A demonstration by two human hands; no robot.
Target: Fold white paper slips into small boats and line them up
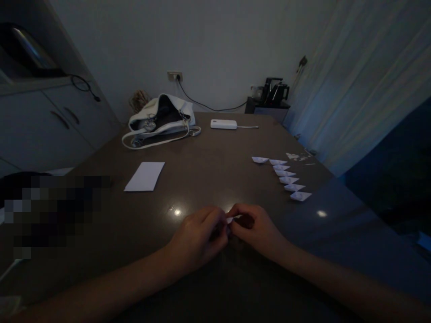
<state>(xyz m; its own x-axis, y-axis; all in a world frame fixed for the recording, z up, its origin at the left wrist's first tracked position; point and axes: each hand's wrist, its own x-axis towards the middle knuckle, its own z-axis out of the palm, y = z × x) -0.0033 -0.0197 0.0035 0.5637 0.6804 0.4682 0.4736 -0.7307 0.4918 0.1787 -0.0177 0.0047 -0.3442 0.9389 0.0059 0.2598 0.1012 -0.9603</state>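
Between my two hands, just above the table (215,179), is a small piece of folded white paper (230,220), mostly hidden by the fingers. My left hand (200,235) pinches it from the left with thumb and forefinger. From the right, my right hand (257,229) pinches the same paper, its fingers curled. Several small folded paper boats (288,180) stand in a slanting row to the right, apart from my hands. Farther left lies a stack of white paper sheets (145,176), touched by neither hand.
A white handbag (161,119) sits at the back left of the table. Near the far edge is a white power bank (223,124) with a short cable. Torn paper scraps (296,156) lie at the right edge. A black kettle (279,93) stands on a cabinet behind.
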